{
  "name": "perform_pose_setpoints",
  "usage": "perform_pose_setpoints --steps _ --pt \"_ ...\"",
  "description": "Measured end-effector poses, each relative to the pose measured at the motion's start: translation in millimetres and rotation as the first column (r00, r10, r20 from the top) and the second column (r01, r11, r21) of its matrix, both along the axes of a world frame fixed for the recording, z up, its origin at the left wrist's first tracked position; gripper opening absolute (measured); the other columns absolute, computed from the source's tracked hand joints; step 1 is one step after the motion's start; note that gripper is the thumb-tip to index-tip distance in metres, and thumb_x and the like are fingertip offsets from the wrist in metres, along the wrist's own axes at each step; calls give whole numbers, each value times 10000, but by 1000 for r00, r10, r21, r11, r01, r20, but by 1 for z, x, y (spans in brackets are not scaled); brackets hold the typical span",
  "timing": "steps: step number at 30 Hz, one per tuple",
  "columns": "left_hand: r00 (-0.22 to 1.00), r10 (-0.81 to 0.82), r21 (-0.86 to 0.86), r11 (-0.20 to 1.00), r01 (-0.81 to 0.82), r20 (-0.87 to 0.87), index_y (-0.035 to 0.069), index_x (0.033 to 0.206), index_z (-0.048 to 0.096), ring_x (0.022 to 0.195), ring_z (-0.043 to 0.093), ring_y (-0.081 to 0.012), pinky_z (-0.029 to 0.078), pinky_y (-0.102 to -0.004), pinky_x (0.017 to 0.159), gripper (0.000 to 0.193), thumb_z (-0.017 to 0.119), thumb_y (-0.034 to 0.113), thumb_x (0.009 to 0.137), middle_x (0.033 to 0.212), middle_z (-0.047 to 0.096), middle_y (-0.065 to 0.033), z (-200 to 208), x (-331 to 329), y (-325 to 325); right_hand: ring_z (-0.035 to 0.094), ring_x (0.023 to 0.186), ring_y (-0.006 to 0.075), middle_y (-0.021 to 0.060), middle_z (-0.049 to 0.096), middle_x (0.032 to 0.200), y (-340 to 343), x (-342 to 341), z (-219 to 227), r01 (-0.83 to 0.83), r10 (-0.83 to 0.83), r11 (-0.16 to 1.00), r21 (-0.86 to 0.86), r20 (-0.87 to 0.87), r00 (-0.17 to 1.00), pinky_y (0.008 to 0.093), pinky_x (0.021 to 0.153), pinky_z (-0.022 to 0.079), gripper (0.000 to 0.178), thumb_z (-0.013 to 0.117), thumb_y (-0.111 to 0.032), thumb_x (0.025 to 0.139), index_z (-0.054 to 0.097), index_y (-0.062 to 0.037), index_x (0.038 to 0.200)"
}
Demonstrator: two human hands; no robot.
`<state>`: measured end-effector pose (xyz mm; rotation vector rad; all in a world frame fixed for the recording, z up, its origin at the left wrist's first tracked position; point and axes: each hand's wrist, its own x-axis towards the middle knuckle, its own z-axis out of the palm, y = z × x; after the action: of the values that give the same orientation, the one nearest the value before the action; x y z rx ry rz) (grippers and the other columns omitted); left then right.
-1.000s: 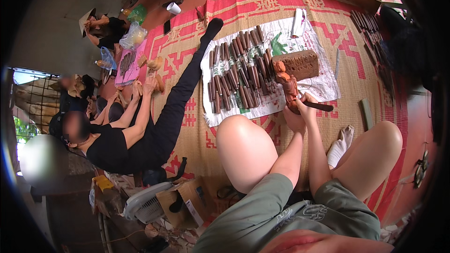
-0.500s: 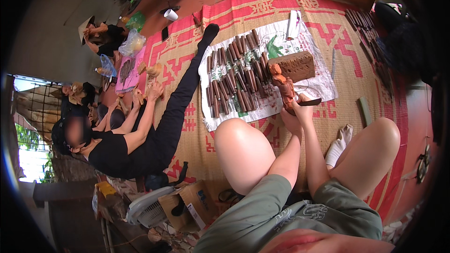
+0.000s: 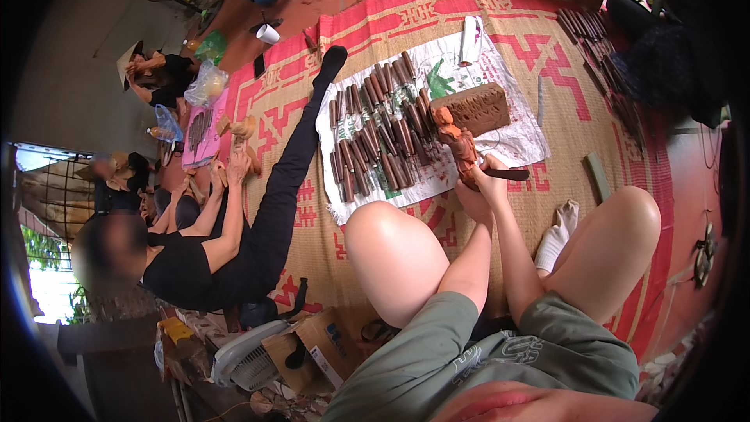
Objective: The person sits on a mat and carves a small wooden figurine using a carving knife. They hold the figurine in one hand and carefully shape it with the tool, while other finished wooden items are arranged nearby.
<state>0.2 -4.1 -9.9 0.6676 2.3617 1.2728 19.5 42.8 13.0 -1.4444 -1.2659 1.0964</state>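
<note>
My left hand [image 3: 472, 202] is closed around the lower end of a reddish-brown carved wooden figurine [image 3: 461, 147], which leans up and away from me. Against its base, my right hand [image 3: 491, 182] grips a carving chisel by its dark brown handle [image 3: 512, 175], which sticks out to the right. The chisel's blade is hidden by my fingers and the figurine. Just beyond stands a brown wooden block [image 3: 478, 109] with a pitted, carved side. Left of the figurine, many dark-handled chisels [image 3: 387, 131] lie in rows on a printed white sheet [image 3: 531, 131].
A red-and-straw mat [image 3: 547, 187] lies beneath everything. At left, a co-worker in black [image 3: 183, 262] stretches a leg toward the sheet, hands on a wooden piece. More tools [image 3: 605, 55] lie at far right. A green-grey strip [image 3: 598, 176] rests near my right knee; a cardboard box [image 3: 332, 344] stands behind.
The whole view has shifted slightly left. My right hand has turned a little, so the chisel handle now tilts slightly downward to the right. Both hands keep their hold.
</note>
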Motion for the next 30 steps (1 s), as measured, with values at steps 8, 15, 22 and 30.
perform_pose_setpoints --steps 8,15,22,30 --pt "1000 -8 -44 999 9 15 -10 1131 467 1027 541 -378 439 -439 830 563 627 399 777 1081 536 -220 -4 4 3 397 488 57 8 415 503 0 4 2 8 -10 996 86 28 1000 247 445 330 241 613 -29 711 400 -24 600" --pt "997 -68 9 998 68 -20 -33 1146 454 1049 532 -366 442 -435 867 777 752 438 604 1100 525 -216 5 4 2 409 495 75 20 447 524 0 23 21 115 -108 993 38 -164 981 256 454 326 215 604 -34 697 409 -21 607" --pt "968 -83 -325 946 1 -237 -21 1184 419 1121 467 -366 439 -464 887 864 745 474 554 1171 471 -183 12 4 9 456 475 70 25 483 532 8 39 46 159 -122 979 125 -261 958 241 430 349 193 588 -14 703 415 -26 620" --pt "993 -71 -515 857 15 -90 -40 1354 267 1195 438 -353 427 -464 930 925 712 335 635 1329 378 -199 34 16 36 439 475 63 16 461 539 6 53 48 160 -124 974 160 -211 969 238 426 330 198 592 -2 705 413 -31 626"
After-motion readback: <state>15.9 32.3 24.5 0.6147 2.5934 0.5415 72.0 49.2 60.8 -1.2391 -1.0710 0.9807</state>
